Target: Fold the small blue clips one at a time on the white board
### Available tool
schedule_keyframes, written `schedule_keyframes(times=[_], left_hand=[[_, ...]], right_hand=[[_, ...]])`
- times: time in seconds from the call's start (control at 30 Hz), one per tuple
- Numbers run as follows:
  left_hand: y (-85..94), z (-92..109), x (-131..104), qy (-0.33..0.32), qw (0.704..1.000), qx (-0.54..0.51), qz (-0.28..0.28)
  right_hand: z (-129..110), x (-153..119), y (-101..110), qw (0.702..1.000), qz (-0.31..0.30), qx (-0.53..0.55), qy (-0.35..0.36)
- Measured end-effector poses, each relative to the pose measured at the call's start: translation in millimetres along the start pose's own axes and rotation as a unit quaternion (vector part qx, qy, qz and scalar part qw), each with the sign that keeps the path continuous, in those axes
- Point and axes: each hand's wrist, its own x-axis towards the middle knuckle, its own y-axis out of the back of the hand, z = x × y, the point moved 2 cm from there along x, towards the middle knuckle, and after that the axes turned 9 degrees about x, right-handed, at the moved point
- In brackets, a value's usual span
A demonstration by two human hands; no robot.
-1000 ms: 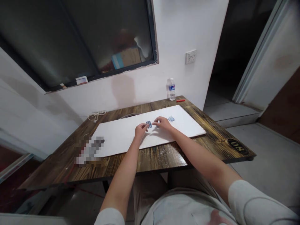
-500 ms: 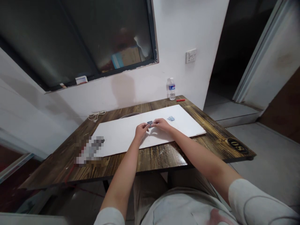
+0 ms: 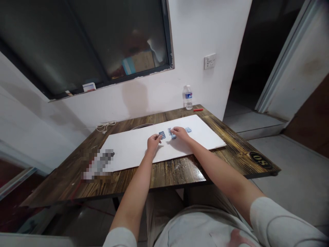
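Note:
Above the white board [image 3: 128,151], my left hand [image 3: 153,141] pinches a small flat blue piece with pale stripes [image 3: 162,134] between thumb and fingers. To its right, my right hand [image 3: 180,132] has its fingertips closed on a narrow blue-grey striped piece [image 3: 169,131]. Just under those fingers shows another blue striped piece [image 3: 173,136]; whether it is held or lies on the board I cannot tell. Beyond the right hand, a small group of similar blue striped pieces [image 3: 188,129] lies on the board, partly hidden by that hand. Their exact kind is too small to make out.
The board rests on a dark wooden table [image 3: 177,171]. At the back stand a clear bottle [image 3: 189,97] and a red pen-like stick [image 3: 198,110]. A pale cord [image 3: 106,126] lies at the back left. A blurred patch [image 3: 99,166] covers something at the left.
My hands, which met over a dark piece, have moved apart. A striped piece now shows in the left hand, and separate pieces show at the right hand's fingers.

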Motion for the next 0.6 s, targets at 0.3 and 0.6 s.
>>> schedule_keyframes(times=[0.3,0.6], left_hand=[[-0.4,0.1,-0.6,0.012,1.0,-0.002,0.009],[-0.2,-0.5,-0.2,0.01,1.0,0.004,0.01]], right_hand=[[3.7,-12.8,9.0,0.952,0.047,-0.302,0.004],[-3.4,-17.8,-5.7,0.953,-0.108,-0.249,0.138]])
